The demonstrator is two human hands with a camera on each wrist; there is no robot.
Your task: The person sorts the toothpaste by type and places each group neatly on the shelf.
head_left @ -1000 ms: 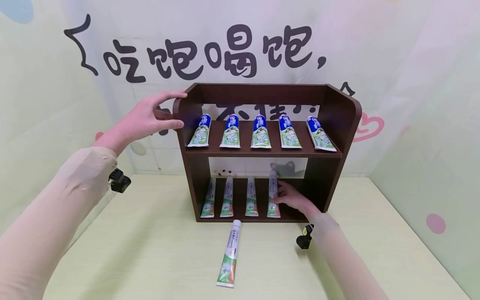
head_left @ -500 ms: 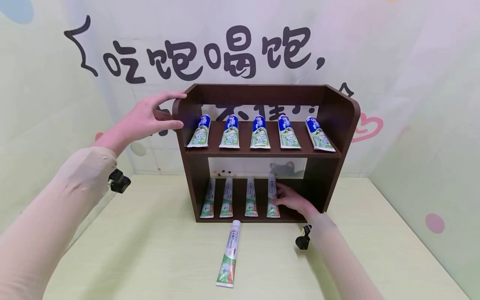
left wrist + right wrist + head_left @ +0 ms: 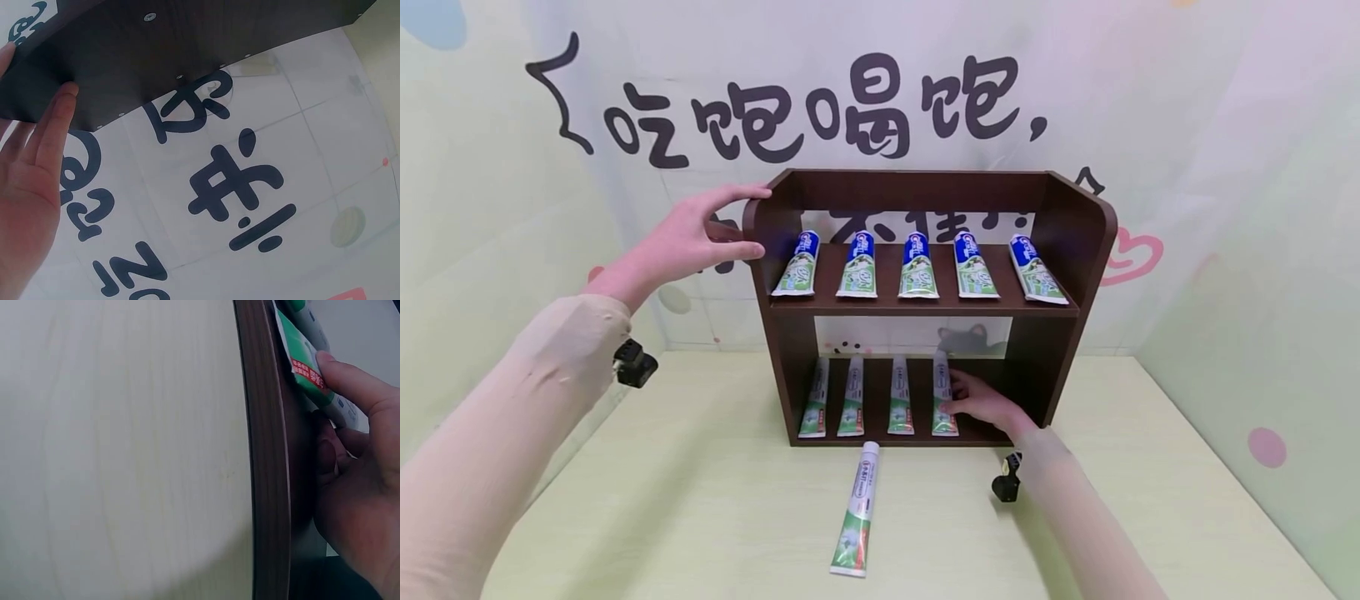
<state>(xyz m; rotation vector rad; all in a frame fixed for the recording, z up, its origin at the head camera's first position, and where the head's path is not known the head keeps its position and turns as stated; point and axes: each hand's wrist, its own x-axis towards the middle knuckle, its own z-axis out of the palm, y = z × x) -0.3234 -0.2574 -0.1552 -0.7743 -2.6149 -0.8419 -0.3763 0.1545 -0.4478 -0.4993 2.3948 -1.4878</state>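
My right hand (image 3: pixel 985 402) pinches the rightmost white-and-green toothpaste tube (image 3: pixel 943 392) on the lower shelf. In the right wrist view the thumb (image 3: pixel 350 378) lies along that tube's side, and the other fingers are curled beneath and beside it. My left hand (image 3: pixel 688 237) touches the left side panel of the dark brown two-tier rack (image 3: pixel 925 310). From the left wrist view, fairly straight fingers (image 3: pixel 56 125) rest against the panel's outer face; part of the hand lies outside that frame. Another white-and-green tube (image 3: pixel 855 512) lies on the table before the rack.
Several blue-and-green toothpaste tubes (image 3: pixel 917 267) lie spaced along the upper shelf. To the left of the held tube, three white-and-green tubes (image 3: pixel 900 396) lie on the lower shelf. The rack stands on a pale wooden table (image 3: pixel 715 500), close to a printed wall (image 3: pixel 700 50).
The cap end of the tube in my right hand has come down a little toward the lower shelf. My left hand stays at the rack's side. The head view has shifted slightly.
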